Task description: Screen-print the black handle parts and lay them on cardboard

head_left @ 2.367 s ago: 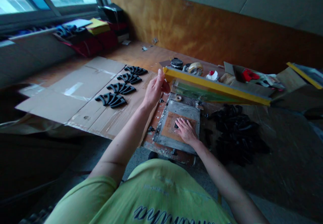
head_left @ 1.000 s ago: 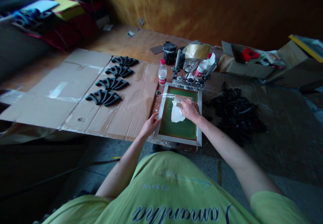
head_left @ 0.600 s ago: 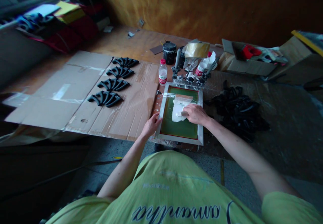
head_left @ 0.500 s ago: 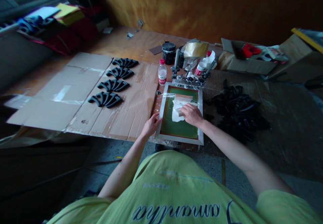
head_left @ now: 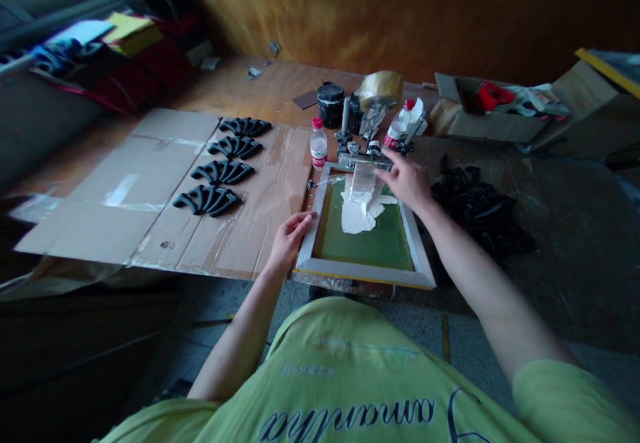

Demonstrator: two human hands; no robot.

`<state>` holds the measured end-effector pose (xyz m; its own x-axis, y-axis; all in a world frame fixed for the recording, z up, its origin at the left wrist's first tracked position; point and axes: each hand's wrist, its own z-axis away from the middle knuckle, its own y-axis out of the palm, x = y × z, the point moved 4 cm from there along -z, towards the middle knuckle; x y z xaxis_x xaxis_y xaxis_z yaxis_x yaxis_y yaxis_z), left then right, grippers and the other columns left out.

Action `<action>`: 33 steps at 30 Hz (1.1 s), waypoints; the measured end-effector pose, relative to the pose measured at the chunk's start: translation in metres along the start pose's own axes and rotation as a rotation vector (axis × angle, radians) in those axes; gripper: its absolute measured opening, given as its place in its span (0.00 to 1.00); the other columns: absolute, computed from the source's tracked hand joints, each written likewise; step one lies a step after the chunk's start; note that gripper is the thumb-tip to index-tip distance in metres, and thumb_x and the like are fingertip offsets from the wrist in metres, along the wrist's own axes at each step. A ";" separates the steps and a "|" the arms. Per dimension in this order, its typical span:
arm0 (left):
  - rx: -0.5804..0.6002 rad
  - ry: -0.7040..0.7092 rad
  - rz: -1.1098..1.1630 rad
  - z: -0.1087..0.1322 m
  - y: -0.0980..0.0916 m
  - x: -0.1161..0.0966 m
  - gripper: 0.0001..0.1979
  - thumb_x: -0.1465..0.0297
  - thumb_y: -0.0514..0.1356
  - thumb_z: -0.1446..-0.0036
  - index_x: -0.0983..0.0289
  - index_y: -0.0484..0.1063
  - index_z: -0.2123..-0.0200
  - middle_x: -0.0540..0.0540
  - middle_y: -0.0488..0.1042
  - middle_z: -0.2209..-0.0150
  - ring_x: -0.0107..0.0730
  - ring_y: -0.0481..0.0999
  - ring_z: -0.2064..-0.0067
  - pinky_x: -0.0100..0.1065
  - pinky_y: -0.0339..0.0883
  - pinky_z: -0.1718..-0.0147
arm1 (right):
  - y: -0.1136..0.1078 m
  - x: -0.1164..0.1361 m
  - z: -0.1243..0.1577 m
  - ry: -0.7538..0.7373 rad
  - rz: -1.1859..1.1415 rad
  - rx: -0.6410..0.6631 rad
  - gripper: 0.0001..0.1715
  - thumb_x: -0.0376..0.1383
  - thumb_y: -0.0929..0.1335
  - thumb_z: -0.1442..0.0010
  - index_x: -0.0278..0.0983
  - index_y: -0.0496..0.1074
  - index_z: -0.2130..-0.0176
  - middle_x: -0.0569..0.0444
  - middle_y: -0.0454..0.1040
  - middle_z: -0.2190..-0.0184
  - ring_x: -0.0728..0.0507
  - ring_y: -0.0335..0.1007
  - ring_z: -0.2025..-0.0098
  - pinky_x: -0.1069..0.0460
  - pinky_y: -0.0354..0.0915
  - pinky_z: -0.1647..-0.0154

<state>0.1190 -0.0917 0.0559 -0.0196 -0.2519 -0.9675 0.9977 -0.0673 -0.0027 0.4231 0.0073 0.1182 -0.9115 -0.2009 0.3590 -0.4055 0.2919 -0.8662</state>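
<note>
A printing screen frame [head_left: 361, 272] with green mesh lies tilted up in front of me, hinged at a metal clamp [head_left: 357, 153]. My left hand [head_left: 289, 238] grips the frame's left rail near its front corner. White ink [head_left: 358, 213] is smeared over the mesh. My right hand [head_left: 407, 180] hovers over the frame's far right corner, fingers spread, by the upper end of a pale squeegee [head_left: 364, 180] that rests on the mesh.
Black curved pieces [head_left: 220, 171] lie in a row on flattened cardboard [head_left: 150, 183] at left. A heap of black pieces [head_left: 475, 206] sits at right. A small bottle [head_left: 318, 144], black tin [head_left: 331, 103], tape roll [head_left: 381, 88] and open box [head_left: 480, 120] stand behind the frame.
The frame was lowered flat, my right hand dragged the squeegee across the mesh, then let it go. Now the frame's near edge has risen under my left hand.
</note>
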 end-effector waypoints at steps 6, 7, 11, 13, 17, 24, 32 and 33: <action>-0.116 0.382 0.196 -0.028 0.020 -0.098 0.27 0.47 0.48 0.37 0.64 0.74 0.58 0.55 0.76 0.66 0.26 0.75 0.68 0.28 0.70 0.70 | -0.002 -0.068 0.044 0.289 0.049 -0.020 0.25 0.45 0.60 0.32 0.28 0.76 0.62 0.52 0.76 0.72 0.49 0.67 0.72 0.55 0.65 0.69; -0.102 0.420 0.188 -0.035 0.024 -0.112 0.28 0.47 0.47 0.37 0.63 0.73 0.57 0.55 0.76 0.65 0.27 0.76 0.66 0.28 0.71 0.69 | 0.013 -0.063 0.058 0.254 0.040 0.040 0.24 0.46 0.62 0.34 0.31 0.76 0.65 0.54 0.76 0.73 0.49 0.67 0.72 0.55 0.65 0.69; -0.119 0.495 0.100 -0.053 0.032 -0.143 0.29 0.45 0.44 0.36 0.61 0.70 0.51 0.55 0.77 0.66 0.27 0.77 0.64 0.27 0.72 0.68 | 0.076 -0.019 0.106 0.037 0.111 0.298 0.18 0.48 0.70 0.41 0.35 0.75 0.67 0.47 0.77 0.64 0.43 0.71 0.59 0.51 0.65 0.57; -0.155 0.489 0.104 -0.051 0.034 -0.136 0.29 0.46 0.44 0.36 0.59 0.67 0.47 0.55 0.77 0.64 0.27 0.77 0.65 0.26 0.71 0.69 | 0.094 -0.001 0.116 0.000 0.181 0.369 0.15 0.44 0.69 0.39 0.34 0.74 0.65 0.43 0.76 0.60 0.39 0.69 0.53 0.48 0.63 0.53; -0.017 0.183 0.094 -0.027 0.048 -0.067 0.30 0.44 0.51 0.41 0.64 0.70 0.52 0.56 0.78 0.67 0.27 0.76 0.69 0.26 0.70 0.72 | 0.096 0.015 0.116 0.129 0.151 0.434 0.09 0.39 0.65 0.35 0.35 0.69 0.62 0.41 0.75 0.61 0.39 0.71 0.56 0.49 0.62 0.57; 0.296 -0.319 0.064 0.030 0.096 0.033 0.40 0.41 0.57 0.49 0.63 0.65 0.42 0.66 0.73 0.45 0.47 0.77 0.50 0.31 0.72 0.71 | 0.067 0.054 0.135 0.275 -0.291 0.182 0.14 0.46 0.59 0.33 0.40 0.61 0.66 0.51 0.74 0.69 0.42 0.71 0.65 0.51 0.63 0.64; 0.255 -0.109 0.088 0.019 0.093 0.012 0.26 0.47 0.58 0.45 0.64 0.70 0.58 0.60 0.77 0.55 0.45 0.77 0.51 0.31 0.73 0.68 | 0.057 0.084 0.148 0.317 -0.562 0.066 0.17 0.50 0.60 0.35 0.41 0.61 0.65 0.50 0.75 0.69 0.42 0.73 0.66 0.50 0.65 0.66; 0.254 -0.102 0.087 0.018 0.093 0.013 0.25 0.47 0.58 0.45 0.64 0.70 0.59 0.59 0.77 0.57 0.45 0.78 0.52 0.32 0.73 0.67 | 0.057 0.085 0.148 0.317 -0.574 0.050 0.16 0.50 0.60 0.35 0.40 0.62 0.64 0.49 0.75 0.68 0.42 0.73 0.65 0.50 0.65 0.65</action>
<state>0.2106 -0.1189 0.0476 0.0458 -0.3625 -0.9309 0.9480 -0.2780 0.1549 0.3326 -0.1320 0.0479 -0.5304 -0.0238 0.8474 -0.8368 0.1749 -0.5189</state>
